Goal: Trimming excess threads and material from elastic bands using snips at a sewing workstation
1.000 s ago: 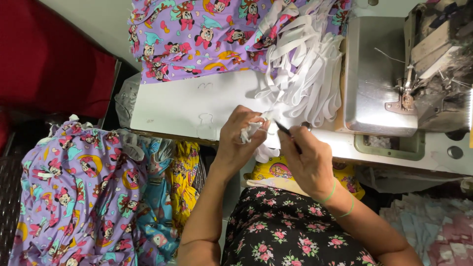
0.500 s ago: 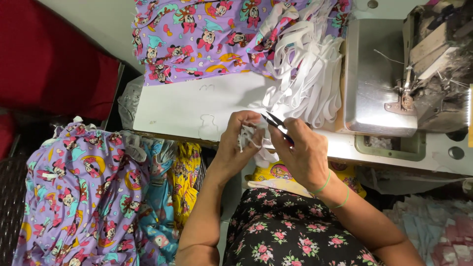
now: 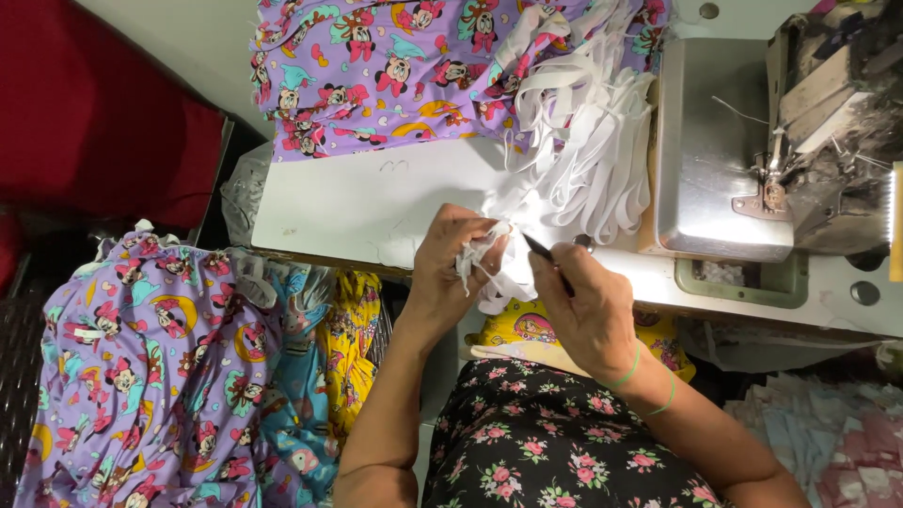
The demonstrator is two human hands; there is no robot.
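pinching a loop of white elastic (image 3: 482, 268) at the near table edge, the left hand (image 3: 450, 268) has its fingers clenched on the strip, while the right hand (image 3: 588, 315) grips a thin dark tool (image 3: 546, 256), likely small snips, tip aimed at the strip from about 3 o'clock. at 1 o'clock from the hands lies a heap of white bands (image 3: 588, 141), tailing down toward the held piece. at 12 o'clock sits purple cartoon fabric (image 3: 395, 66) on the white table (image 3: 357, 202); at 2 o'clock the sewing machine (image 3: 771, 141) with its steel plate. at 8 o'clock, below the table, hangs a pile of more printed cloth (image 3: 150, 367). as a judgement: the tool tip is close to the left fingertips, so a slip could nick them or cut the strip in the wrong place; the trailing heap could also snag and drag bands off the edge.
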